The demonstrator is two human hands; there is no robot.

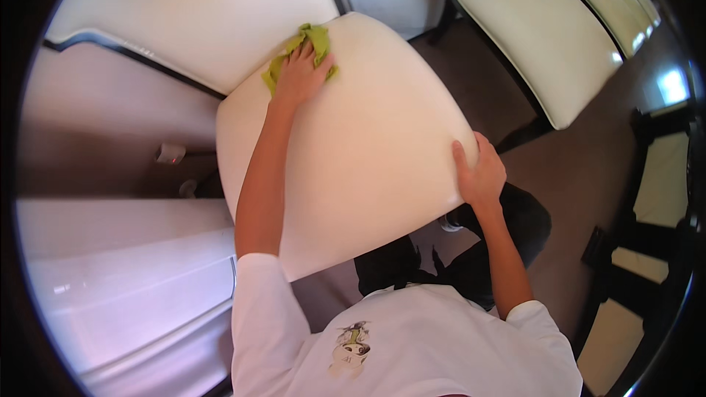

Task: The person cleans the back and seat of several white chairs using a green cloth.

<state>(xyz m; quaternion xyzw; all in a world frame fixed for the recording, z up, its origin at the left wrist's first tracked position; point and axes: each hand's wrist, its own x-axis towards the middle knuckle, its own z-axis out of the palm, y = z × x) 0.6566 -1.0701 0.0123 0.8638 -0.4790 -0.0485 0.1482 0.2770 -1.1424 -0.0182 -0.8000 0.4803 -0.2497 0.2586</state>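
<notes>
Before me is a chair with a cream padded seat [369,149] and a matching backrest [198,5] edged in dark trim. My left hand [300,74] presses a crumpled yellow-green cloth [314,38] onto the seat, close to where it meets the backrest. Parts of the cloth stick out past the fingers, and the palm hides the rest. At the seat's near right corner, my right hand [482,173] grips the edge, its thumb on top and its other fingers over the side.
A second cream chair [540,27] stands at the upper right, with more chairs behind it. Dark-framed chairs [662,176] line the right rim. Left of me are a white glossy cabinet or appliance [127,264] and a small white device [171,153] with a red light. The floor [568,176] is brown.
</notes>
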